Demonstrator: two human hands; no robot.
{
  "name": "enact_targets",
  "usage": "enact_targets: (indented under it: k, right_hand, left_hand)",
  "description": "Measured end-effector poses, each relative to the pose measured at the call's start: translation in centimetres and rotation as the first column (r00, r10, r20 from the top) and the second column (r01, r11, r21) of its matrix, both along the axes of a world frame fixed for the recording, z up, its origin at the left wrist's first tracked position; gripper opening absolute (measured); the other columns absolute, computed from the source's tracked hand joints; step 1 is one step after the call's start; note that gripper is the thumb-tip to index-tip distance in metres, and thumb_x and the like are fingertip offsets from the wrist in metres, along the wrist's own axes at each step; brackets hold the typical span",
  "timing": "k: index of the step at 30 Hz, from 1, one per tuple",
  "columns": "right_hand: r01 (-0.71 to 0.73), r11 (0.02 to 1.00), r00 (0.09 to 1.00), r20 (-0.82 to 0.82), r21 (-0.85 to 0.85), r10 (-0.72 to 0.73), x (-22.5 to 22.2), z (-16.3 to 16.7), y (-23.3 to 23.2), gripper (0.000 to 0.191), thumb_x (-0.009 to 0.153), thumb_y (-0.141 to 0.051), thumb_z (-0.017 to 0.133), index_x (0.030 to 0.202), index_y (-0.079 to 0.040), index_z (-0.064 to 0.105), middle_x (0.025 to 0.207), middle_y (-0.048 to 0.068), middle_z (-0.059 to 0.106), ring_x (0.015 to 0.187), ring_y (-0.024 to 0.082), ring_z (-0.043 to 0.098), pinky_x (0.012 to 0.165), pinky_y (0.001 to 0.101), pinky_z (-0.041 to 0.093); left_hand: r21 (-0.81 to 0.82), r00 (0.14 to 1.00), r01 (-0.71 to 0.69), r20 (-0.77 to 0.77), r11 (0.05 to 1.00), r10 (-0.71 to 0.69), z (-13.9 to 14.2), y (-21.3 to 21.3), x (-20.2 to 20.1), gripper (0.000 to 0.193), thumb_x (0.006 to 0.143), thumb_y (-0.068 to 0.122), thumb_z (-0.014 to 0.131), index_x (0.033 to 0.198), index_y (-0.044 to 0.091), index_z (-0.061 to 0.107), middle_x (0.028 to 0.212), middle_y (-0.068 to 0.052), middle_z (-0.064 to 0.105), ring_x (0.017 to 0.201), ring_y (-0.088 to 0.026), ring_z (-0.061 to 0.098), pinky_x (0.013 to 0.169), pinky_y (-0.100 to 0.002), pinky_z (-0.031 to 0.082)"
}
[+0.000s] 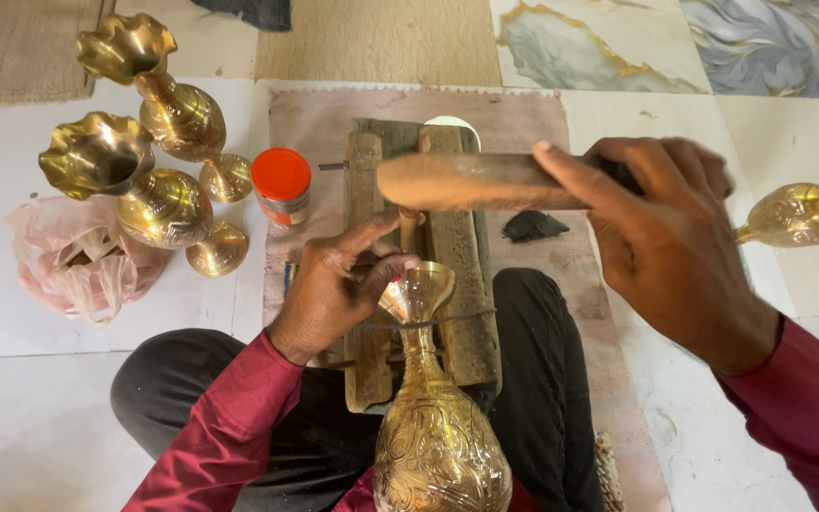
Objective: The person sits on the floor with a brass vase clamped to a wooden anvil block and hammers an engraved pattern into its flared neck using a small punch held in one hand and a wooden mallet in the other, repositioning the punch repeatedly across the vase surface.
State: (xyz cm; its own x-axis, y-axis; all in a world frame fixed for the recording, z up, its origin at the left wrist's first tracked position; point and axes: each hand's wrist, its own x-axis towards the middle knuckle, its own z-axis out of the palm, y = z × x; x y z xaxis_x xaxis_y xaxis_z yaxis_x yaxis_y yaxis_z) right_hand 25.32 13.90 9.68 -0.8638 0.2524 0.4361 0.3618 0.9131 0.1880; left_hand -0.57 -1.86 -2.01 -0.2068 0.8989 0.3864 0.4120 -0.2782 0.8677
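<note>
The person sits cross-legged on the floor point(40, 427) with a brass vase point(438, 427) lying in the lap, its flared mouth resting on a wooden block point(457, 284) laid over a pinkish mat point(324, 123). A dark cord crosses the vase's neck. The left hand point(334, 289) pinches a thin tool against the rim of the vase's mouth, fingers closed around it. The right hand point(665, 237) is clenched on a wooden mallet point(476, 180), held level above the block.

To the left, two finished brass vases point(158, 161) with fluted mouths lie on their sides on the floor, touching each other; their openings look empty. Just beside them stands a small jar with an orange lid point(282, 185), shut, contents hidden. A pink plastic bag point(78, 261) sits at the far left with crumpled material inside. Another brass vase point(798, 213) lies at the right edge. A small dark lump point(533, 226) rests on the mat right of the block. Bare floor shows at lower left.
</note>
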Motion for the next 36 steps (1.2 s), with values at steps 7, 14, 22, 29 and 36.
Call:
enact_targets:
  k: [7, 14, 22, 29, 36]
  right_hand:
    - [0.026, 0.999, 0.997, 0.067, -0.031, -0.024, 0.3, -0.2, -0.1, 0.066, 0.094, 0.003, 0.066, 0.154, -0.022, 0.054, 0.117, 0.011, 0.064, 0.108, 0.027, 0.058, 0.1, 0.0475, 0.045]
    - [-0.027, 0.951, 0.999, -0.028, -0.309, 0.019, 0.0, 0.4, -1.0, 0.065, 0.096, -0.005, 0.067, 0.158, -0.014, 0.049, 0.118, 0.012, 0.062, 0.104, 0.027, 0.057, 0.091, 0.0437, 0.047]
    - [0.002, 0.917, 1.0, 0.023, -0.4, 0.008, -2.6, 2.1, -0.3, 0.064, 0.091, -0.003, 0.07, 0.152, -0.017, 0.053, 0.112, 0.008, 0.063, 0.093, 0.022, 0.061, 0.078, 0.0418, 0.049]
    - [-0.212, 0.972, 0.977, 0.006, -0.099, 0.214, -4.2, 3.1, -0.5, 0.065, 0.089, 0.001, 0.068, 0.148, -0.016, 0.049, 0.116, 0.01, 0.065, 0.098, 0.023, 0.068, 0.084, 0.0386, 0.058]
    - [-0.18, 0.976, 0.98, 0.113, 0.12, 0.167, -4.1, 2.7, -0.6, 0.07, 0.085, 0.006, 0.069, 0.148, -0.024, 0.058, 0.12, 0.009, 0.066, 0.104, 0.023, 0.057, 0.097, 0.0439, 0.044]
  left_hand:
    - [-0.038, 0.999, 0.035, -0.005, 0.999, -0.036, 0.1, 0.2, -0.4, 0.05, 0.091, -0.006, 0.074, 0.138, 0.007, 0.062, 0.1, -0.008, 0.08, 0.092, -0.014, 0.08, 0.082, -0.027, 0.069]
    - [0.082, 0.989, -0.024, 0.15, 0.996, 0.012, -1.6, -1.0, 0.1, 0.05, 0.091, -0.007, 0.074, 0.137, 0.006, 0.06, 0.117, -0.012, 0.077, 0.093, -0.012, 0.076, 0.084, -0.028, 0.068]
    - [0.185, 0.983, -0.112, 0.167, 0.976, 0.081, -3.3, -1.4, 0.6, 0.052, 0.093, -0.007, 0.076, 0.14, 0.003, 0.056, 0.107, -0.011, 0.077, 0.095, -0.01, 0.074, 0.085, -0.027, 0.065]
    - [0.12, 0.978, -0.171, 0.14, 0.978, 0.153, -3.3, -1.5, 0.7, 0.039, 0.094, -0.004, 0.078, 0.128, 0.0, 0.058, 0.093, -0.006, 0.077, 0.088, -0.008, 0.073, 0.079, -0.025, 0.064]
    - [0.087, 0.986, -0.119, 0.125, 0.989, 0.107, -2.6, -1.3, 0.3, 0.035, 0.094, -0.004, 0.077, 0.126, 0.0, 0.065, 0.095, -0.006, 0.079, 0.09, -0.007, 0.077, 0.082, -0.025, 0.066]
